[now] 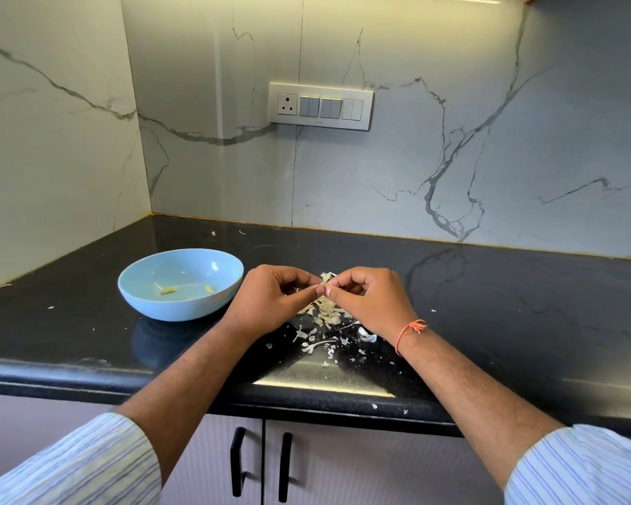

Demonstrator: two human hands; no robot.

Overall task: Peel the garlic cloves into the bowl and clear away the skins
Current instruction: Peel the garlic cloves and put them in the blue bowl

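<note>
A pale blue bowl [180, 284] sits upright at left holding two yellowish peeled cloves [168, 290], while papery skins [326, 317] lie scattered just right, perhaps hiding a clove.

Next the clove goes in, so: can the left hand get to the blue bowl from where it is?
Probably yes. The blue bowl sits just left of the left hand on the countertop, with nothing between them.

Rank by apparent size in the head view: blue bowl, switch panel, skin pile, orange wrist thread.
1. blue bowl, widest, though it is nearer the camera than the panel.
2. switch panel.
3. skin pile, partly hidden by the hands, so its extent is unsure.
4. orange wrist thread.
</note>
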